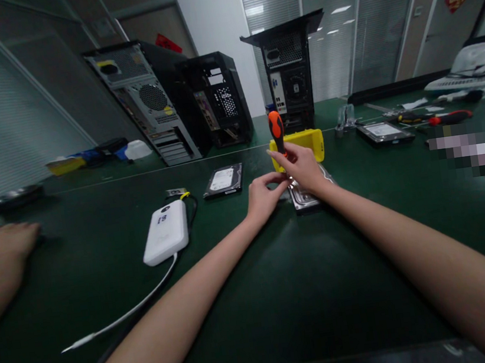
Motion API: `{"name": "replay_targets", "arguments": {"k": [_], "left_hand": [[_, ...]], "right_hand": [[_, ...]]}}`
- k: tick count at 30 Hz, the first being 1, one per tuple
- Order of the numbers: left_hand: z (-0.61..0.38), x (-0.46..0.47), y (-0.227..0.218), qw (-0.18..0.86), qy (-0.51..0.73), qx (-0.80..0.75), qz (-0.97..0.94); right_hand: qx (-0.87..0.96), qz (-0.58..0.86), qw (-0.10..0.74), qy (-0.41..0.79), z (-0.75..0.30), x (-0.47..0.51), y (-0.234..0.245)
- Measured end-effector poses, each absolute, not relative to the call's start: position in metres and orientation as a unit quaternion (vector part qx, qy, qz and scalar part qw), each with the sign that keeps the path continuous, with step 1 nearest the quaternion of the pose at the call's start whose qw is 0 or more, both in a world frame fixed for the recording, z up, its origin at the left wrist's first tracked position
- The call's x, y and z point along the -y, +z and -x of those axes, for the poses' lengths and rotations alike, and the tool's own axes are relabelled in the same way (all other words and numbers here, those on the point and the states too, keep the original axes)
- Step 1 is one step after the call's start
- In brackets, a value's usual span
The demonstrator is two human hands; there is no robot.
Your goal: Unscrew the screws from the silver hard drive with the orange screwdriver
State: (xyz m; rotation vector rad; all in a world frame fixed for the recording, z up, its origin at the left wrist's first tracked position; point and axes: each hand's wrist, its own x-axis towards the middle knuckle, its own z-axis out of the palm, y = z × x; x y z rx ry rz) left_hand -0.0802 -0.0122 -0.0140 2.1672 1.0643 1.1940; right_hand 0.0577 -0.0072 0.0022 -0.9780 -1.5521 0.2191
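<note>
Upright over a hard drive [303, 202] stands a screwdriver [276, 126] with an orange and black handle. My right hand [305, 167] is closed around the lower part of that handle. At the drive's left edge, my left hand [264, 193] has its thumb and fingers pinched together close to the screwdriver's lower end. Whatever lies between those fingertips is hidden. The hard drive rests on the green table [258, 298], partly covered by my right hand. Just behind it is an open yellow case [315, 143].
A second hard drive [223, 180] and a white power bank [166, 230] with a cable lie left. Computer cases [168, 90] stand behind. Another drive [385, 131] and red-handled pliers [448, 118] lie right. Another person's hand [4, 242] rests far left.
</note>
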Motion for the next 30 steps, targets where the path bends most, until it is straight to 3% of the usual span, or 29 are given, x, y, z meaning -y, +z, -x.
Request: {"name": "replay_targets", "arguments": {"k": [30], "left_hand": [[0.0794,0.0126,-0.0134,0.207,0.419,-0.397,-0.790]], "right_hand": [[0.665,0.390,0.625,0.120,-0.0575,0.0043,0.0008]]}}
